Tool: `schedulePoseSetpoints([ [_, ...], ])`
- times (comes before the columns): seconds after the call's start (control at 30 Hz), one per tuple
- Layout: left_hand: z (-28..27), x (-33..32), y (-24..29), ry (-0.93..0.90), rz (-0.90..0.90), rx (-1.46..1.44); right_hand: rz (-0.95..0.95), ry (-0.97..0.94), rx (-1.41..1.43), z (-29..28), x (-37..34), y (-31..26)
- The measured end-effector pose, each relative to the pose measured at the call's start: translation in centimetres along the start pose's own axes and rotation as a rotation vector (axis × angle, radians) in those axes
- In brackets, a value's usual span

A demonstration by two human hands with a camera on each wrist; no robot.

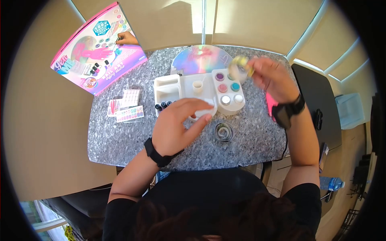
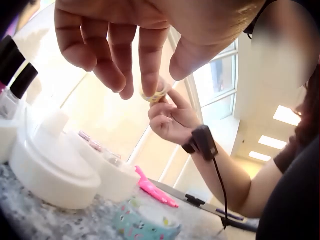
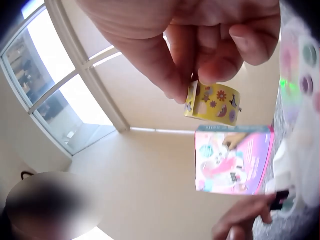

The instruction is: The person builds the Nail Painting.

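My right hand (image 1: 273, 78) is raised over the right side of the table and pinches a yellow roll of patterned tape (image 3: 214, 104) between thumb and fingertips. The roll shows flowers and other small prints in the right wrist view. My left hand (image 1: 175, 124) hovers over the front of the white tray (image 1: 187, 87), its fingers relaxed and slightly bent, holding nothing. Just right of that hand, a teal patterned roll (image 2: 147, 222) stands on the table, seen from above as nested rings (image 1: 224, 132).
Pots of coloured powder (image 1: 235, 86) fill the tray's right part; black-capped bottles (image 1: 163, 105) stand at its left. A holographic disc (image 1: 201, 59) is behind. Small sheets (image 1: 130, 114) and a large box (image 1: 100, 52) are at left, a pink item (image 1: 271, 105) at right.
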State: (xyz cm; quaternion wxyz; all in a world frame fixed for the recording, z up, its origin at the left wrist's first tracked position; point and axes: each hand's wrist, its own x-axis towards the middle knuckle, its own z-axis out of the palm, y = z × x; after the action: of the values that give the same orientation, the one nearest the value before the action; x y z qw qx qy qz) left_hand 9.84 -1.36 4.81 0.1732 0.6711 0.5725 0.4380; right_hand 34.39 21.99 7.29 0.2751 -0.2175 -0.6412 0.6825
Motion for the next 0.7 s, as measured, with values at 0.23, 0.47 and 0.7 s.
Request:
schedulePoseSetpoints([
  [0.23,2.1,-0.2,-1.7,-0.014,-0.239,-0.690,0.249,-0.245,0.366,9.1,-5.1,3.2],
  [0.47,2.3,-2.0,-2.5,0.035,-0.303,-0.651,0.096,-0.193,0.090,10.7,-6.1,5.3],
  [0.7,3.4,-2.2,-2.9,0.089,-0.288,-0.810,0.037,0.056,0.043,10.9,-7.7,6.9],
])
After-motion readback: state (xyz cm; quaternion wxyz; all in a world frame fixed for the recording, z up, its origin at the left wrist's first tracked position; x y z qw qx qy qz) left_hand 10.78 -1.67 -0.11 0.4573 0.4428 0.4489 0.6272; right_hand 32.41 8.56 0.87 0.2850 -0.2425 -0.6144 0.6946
